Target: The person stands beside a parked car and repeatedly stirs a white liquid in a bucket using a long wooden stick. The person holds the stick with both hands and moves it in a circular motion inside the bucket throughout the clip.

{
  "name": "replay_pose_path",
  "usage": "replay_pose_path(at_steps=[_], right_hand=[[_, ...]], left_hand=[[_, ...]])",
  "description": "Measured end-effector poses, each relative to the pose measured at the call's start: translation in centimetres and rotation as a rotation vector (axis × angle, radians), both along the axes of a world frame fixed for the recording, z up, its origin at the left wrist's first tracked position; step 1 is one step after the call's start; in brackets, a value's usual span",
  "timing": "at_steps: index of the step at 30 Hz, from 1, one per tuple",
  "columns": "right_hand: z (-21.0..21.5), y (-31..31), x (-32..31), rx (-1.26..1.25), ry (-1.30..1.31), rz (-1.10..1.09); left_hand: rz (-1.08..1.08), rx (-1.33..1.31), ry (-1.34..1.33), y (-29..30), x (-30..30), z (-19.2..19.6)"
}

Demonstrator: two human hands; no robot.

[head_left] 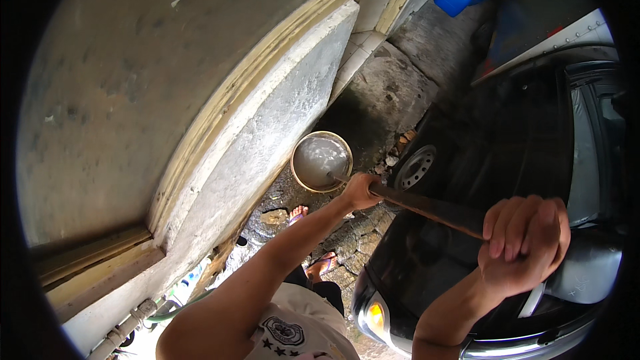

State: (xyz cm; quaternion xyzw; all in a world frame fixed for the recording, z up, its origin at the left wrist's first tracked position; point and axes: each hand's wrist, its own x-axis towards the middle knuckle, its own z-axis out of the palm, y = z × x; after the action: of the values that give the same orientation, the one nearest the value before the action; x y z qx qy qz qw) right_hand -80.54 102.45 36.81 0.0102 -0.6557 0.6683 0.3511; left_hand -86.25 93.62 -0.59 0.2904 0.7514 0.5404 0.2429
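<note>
Left hand (pixel 361 191) closed low on pole (pixel 427 208), arm stretched down, right hand (pixel 525 243) fisted round its top, elbow bent, tip in bucket (pixel 321 161)

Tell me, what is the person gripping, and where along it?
Both hands hold one long dark pole. The left hand grips it lower down, near the end that dips into the bucket; the right hand clasps its upper end.

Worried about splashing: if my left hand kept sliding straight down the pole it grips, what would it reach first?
Probably the bucket. The left hand points along the dark pole, whose far end dips into the bucket's cloudy water. Nothing else shows between them, though depth is hard to judge.
</note>
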Motion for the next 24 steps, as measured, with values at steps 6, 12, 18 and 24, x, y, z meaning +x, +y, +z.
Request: replay_pose_path(at_steps=[6, 12, 18, 24], right_hand=[[0.8, -0.9, 0.1, 0.006, 0.142, 0.022], [-2.7, -1.2, -1.4, -0.034, 0.026, -0.119], [-3.5, -1.9, 0.3, -0.094, -0.027, -0.132], [-1.9, -1.5, 4.6, -0.085, 0.007, -0.235]], left_hand=[[0.076, 0.13, 0.112, 2.4, -3.6, -0.4], [0.087, 0.032, 0.099, 0.6, -4.4, -2.3], [0.078, -0.012, 0.091, -1.7, -2.5, -2.6], [-0.055, 0.009, 0.086, -1.8, 1.6, -1.1]])
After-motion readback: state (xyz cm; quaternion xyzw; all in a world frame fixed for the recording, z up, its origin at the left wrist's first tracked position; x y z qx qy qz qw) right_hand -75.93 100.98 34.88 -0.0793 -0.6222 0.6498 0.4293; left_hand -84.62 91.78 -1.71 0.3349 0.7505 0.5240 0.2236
